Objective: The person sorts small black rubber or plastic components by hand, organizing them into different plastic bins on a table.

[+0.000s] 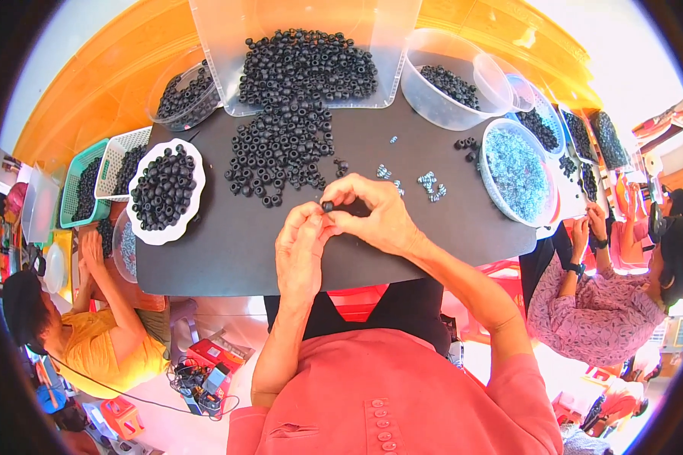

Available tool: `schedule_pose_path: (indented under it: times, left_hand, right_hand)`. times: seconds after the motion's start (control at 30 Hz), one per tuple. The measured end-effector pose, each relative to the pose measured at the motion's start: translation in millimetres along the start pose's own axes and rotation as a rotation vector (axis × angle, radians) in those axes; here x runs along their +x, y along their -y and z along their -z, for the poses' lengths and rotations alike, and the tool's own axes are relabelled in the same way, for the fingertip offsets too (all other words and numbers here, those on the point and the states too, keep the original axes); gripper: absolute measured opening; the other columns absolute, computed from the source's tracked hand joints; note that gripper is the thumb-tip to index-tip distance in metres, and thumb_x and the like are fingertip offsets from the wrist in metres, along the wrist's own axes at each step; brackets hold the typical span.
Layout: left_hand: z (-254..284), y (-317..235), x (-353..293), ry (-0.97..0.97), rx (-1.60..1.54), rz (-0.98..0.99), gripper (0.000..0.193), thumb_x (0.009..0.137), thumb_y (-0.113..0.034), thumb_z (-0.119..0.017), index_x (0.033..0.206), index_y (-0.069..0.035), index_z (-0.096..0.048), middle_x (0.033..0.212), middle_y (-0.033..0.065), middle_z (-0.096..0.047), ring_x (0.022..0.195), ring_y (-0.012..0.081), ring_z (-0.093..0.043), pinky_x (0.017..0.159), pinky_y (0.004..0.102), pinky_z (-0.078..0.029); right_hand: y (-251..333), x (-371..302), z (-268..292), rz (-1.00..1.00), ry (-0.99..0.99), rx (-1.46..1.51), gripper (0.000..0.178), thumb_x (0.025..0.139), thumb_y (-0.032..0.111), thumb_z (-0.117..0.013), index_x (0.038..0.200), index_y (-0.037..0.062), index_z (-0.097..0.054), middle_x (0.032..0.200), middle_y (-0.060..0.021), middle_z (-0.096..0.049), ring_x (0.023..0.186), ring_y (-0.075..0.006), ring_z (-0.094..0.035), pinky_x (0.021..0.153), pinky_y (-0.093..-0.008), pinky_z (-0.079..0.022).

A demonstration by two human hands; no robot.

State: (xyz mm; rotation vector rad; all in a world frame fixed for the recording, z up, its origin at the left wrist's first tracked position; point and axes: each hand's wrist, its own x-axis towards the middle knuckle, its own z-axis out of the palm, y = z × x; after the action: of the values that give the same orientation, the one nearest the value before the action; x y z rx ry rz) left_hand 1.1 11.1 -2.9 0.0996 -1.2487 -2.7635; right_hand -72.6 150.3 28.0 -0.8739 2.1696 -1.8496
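My two hands meet above the near middle of the dark table. Between the thumb and forefinger of my right hand sits a small round black piece, bead-like in shape. My left hand is closed right beside it, fingers pressed together; whatever they pinch is hidden. Just beyond my hands spreads a heap of similar black pieces, many with a hole, spilling from a clear plastic bin. Small pale, shiny bits lie in little groups right of my hands.
At left stands a white scalloped dish of black pieces. A clear round tub and a bowl of pale bluish bits stand at right. A person in yellow sits left, another in patterned clothing right.
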Motion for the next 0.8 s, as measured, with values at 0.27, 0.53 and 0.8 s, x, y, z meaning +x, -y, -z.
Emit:
schedule_pose_path:
  times: [0.27, 0.53, 0.8]
  left_hand:
    - [4, 6, -2, -0.027, 0.037, -0.045, 0.015, 0.093, 0.0, -0.055, 0.108, -0.003, -0.056, 0.099, 0.0041, -0.062, 0.092, 0.0118, -0.059, 0.085, 0.0267, -0.048]
    - [-10, 9, -7, -0.096, 0.411, -0.151, 0.027, 0.088, 0.009, -0.056, 0.112, -0.001, -0.056, 0.099, -0.0011, -0.055, 0.088, 0.0048, -0.052, 0.079, 0.0206, -0.045]
    - [-2, 6, -9, -0.101, 0.424, -0.134, 0.021, 0.09, 0.007, -0.053, 0.109, 0.001, -0.058, 0.097, 0.0005, -0.057, 0.087, 0.0078, -0.055, 0.081, 0.0226, -0.047]
  right_hand:
    - [-15, -15, -10, 0.16, -0.08, -0.011, 0.02, 0.081, -0.005, -0.063, 0.1, 0.001, -0.062, 0.104, -0.008, -0.063, 0.082, -0.0119, -0.059, 0.075, -0.0272, -0.05]
    - [-11, -18, -7, 0.117, -0.125, 0.037, 0.015, 0.081, -0.006, -0.063, 0.094, 0.0013, -0.065, 0.095, -0.0081, -0.062, 0.082, -0.0138, -0.061, 0.072, -0.0265, -0.051]
    - [-5, -18, -5, 0.086, -0.101, 0.028, 0.013, 0.076, -0.004, -0.067, 0.086, 0.0022, -0.061, 0.088, -0.0052, -0.062, 0.077, -0.0113, -0.061, 0.068, -0.0259, -0.049]
